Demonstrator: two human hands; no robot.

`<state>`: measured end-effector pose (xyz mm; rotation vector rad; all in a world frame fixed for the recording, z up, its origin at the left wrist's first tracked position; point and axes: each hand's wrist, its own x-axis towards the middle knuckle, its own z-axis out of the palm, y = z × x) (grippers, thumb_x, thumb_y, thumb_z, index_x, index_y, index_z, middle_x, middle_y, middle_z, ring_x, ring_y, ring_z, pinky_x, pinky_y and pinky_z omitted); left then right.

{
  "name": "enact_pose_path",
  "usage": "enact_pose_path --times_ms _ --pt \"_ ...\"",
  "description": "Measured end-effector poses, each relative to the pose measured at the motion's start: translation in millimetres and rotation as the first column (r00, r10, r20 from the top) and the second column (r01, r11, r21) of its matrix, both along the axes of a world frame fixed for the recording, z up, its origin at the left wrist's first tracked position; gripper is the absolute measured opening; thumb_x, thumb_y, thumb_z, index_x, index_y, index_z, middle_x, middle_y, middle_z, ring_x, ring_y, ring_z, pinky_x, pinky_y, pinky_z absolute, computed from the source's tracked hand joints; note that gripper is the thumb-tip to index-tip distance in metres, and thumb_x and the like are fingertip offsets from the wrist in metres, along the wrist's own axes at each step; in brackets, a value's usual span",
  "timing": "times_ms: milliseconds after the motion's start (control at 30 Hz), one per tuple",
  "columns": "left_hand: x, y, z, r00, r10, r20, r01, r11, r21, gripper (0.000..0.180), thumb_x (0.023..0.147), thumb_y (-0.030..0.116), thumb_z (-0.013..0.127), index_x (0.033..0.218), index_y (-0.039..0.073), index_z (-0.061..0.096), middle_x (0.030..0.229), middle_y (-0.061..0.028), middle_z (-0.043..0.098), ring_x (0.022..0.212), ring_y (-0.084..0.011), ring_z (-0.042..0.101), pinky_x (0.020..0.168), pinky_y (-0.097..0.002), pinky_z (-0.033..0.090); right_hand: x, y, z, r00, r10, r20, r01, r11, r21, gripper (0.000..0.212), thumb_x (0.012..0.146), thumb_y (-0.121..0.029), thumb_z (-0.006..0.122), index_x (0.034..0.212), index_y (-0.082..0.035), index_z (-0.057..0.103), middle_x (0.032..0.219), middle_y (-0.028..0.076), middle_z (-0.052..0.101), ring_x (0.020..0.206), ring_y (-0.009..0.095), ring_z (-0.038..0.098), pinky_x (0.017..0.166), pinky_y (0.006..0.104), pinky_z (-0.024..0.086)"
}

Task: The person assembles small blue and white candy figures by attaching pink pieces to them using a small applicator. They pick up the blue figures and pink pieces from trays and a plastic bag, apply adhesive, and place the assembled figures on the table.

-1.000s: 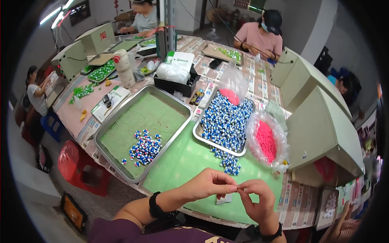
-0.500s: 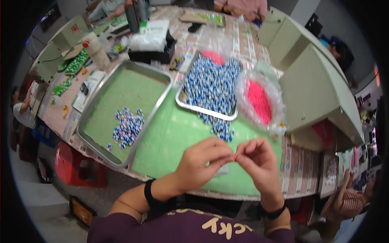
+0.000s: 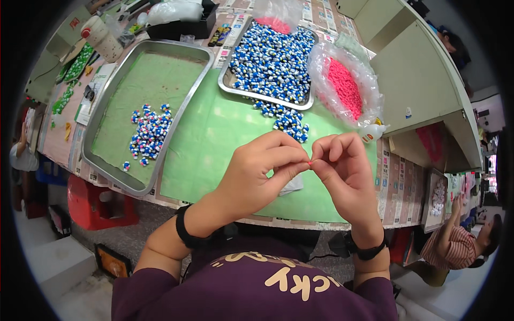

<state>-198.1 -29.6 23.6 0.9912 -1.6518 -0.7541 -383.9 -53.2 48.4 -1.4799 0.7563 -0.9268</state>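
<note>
Left hand: the left hand (image 3: 257,176) was closed to a fingertip pinch on a tiny red piece (image 3: 310,160), raised above the green mat (image 3: 214,139), probably for close sight.
Right hand: the right hand (image 3: 342,171) was curled, its fingertips meeting the same piece from the other side.
Supplies: blue-and-white pieces were heaped in the far tray (image 3: 270,56); pink ones were kept in an open bag (image 3: 345,85), within reach.
Near tray: a small finished-looking pile (image 3: 150,131) was kept apart in the near tray (image 3: 107,166).
</note>
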Motion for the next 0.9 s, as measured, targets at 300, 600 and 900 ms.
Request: enact_pose_path --times_ms 300,600,900 --pt "35 7 -8 0.900 0.085 -0.428 0.111 0.904 0.412 0.026 0.093 -0.003 0.056 0.118 0.000 0.065 0.107 -0.0084 0.067 0.097 -0.0147 0.064 0.083 -0.0283 0.055 -13 -10 -16 0.808 0.060 -0.586 -0.194 0.966 -0.169 0.020 0.086 0.010 0.058 0.093 -0.001 0.044 0.087 0.008 0.057 0.082 0.018 0.057 0.077 0.0296 0.047" --pt "46 15 -16 0.870 0.124 -0.476 0.124 0.881 0.456 0.027 0.093 -0.001 0.058 0.119 -0.005 0.061 0.116 -0.0134 0.066 0.098 -0.0163 0.065 0.086 -0.0305 0.054 -3 -12 -30 0.790 0.061 -0.611 -0.228 0.953 -0.201 0.022 0.081 0.008 0.056 0.094 -0.002 0.044 0.081 0.017 0.055 0.079 0.038 0.057 0.068 0.0431 0.044" --pt "35 16 -20 0.763 0.113 -0.637 0.271 0.839 0.473 0.028 0.092 0.001 0.062 0.119 -0.004 0.059 0.114 -0.0141 0.066 0.097 -0.0172 0.066 0.087 -0.0308 0.055 -4 -9 -12 0.936 0.063 -0.347 -0.100 0.991 -0.089 0.021 0.088 0.006 0.059 0.093 -0.005 0.042 0.088 0.007 0.056 0.079 0.017 0.055 0.074 0.0307 0.046"
